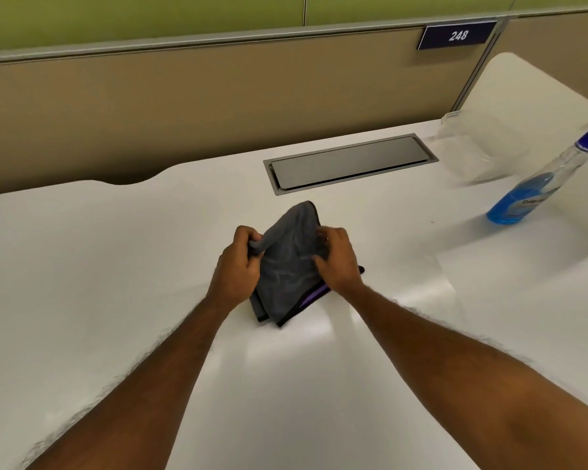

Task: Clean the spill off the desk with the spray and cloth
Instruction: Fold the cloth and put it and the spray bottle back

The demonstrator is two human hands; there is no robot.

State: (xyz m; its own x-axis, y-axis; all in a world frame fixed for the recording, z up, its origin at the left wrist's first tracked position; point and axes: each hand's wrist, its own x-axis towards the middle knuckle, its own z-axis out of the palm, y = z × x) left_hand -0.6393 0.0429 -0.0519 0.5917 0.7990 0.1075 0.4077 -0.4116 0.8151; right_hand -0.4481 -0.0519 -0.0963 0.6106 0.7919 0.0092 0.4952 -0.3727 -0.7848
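Note:
A grey cloth [287,266] with a black and purple edge lies bunched on the white desk [99,266], in the middle of the view. My left hand [240,268] pinches its left side and my right hand [336,259] grips its right side, lifting the upper part while the lower corner rests on the desk. A clear spray bottle [537,188] with blue liquid and a blue trigger head stands at the right edge, well apart from both hands. I cannot make out a spill on the desk surface.
A grey cable hatch [350,162] is set into the desk behind the cloth. A clear plastic container [479,147] sits at the back right, beside the bottle. A tan partition [184,106] with a "248" sign [457,36] closes off the back.

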